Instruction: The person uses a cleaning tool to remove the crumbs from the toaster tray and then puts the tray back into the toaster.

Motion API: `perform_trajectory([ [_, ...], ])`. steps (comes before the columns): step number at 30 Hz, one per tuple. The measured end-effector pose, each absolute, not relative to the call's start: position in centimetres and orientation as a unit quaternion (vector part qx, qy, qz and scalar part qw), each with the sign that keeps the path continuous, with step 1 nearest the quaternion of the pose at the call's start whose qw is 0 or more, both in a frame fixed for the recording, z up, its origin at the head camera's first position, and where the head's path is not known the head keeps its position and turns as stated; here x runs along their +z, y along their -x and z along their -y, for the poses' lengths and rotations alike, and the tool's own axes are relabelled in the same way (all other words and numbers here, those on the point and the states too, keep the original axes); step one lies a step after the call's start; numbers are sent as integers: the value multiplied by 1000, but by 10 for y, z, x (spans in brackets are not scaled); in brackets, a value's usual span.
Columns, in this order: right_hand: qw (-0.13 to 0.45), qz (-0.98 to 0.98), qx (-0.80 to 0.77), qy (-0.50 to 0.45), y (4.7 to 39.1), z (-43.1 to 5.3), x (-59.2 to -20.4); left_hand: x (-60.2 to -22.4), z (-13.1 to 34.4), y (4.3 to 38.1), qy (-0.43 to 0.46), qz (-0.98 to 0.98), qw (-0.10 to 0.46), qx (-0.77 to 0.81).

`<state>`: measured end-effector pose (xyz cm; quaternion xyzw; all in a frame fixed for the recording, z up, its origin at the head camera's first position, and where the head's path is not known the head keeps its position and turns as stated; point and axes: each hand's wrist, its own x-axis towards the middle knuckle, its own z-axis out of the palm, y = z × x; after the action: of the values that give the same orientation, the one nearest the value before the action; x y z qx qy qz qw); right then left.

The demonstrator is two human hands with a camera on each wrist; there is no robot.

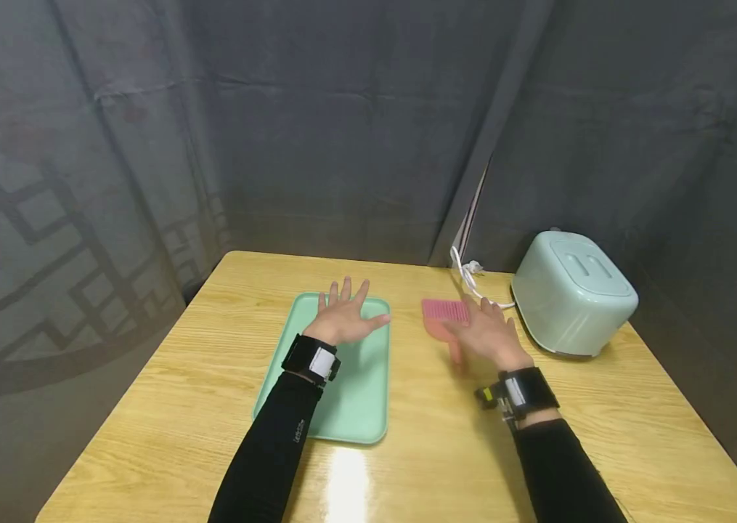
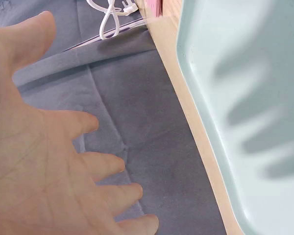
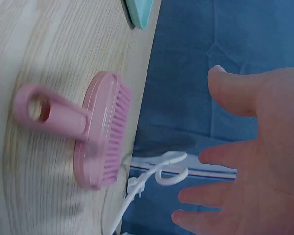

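Note:
Spread wide, my left hand point(image 1: 344, 321) hovers over the upper part of a mint-green tray point(image 1: 358, 407), and its finger shadows fall on the tray in the left wrist view. Nothing is in that hand. A pink brush point(image 1: 438, 329) lies on the table right of the tray, its bristles toward the back and its short handle toward the front. In the right wrist view, the brush point(image 3: 93, 132) shows a hole at the end of its handle. My right hand point(image 1: 489, 335) is above and just right of the brush, fingers extended and holding nothing.
A pale green toaster point(image 1: 573, 290) stands at the table's right rear. Its white cord point(image 1: 467, 278) lies bunched with the plug near the back edge. A grey curtain point(image 1: 342, 145) hangs behind the wooden table point(image 1: 178, 428) and along its sides.

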<state>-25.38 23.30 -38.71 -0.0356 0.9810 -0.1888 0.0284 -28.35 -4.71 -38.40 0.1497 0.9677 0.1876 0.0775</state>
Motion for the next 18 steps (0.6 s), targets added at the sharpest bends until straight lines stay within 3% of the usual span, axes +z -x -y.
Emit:
perform_trajectory([
  [8,-1,-980,-196,34,238,-259,-386,-383,40,285,-158,-966,75,189],
  [18,33,-963,-267,-3,214,-297,-379,-381,19,287,-204,-951,95,213],
])
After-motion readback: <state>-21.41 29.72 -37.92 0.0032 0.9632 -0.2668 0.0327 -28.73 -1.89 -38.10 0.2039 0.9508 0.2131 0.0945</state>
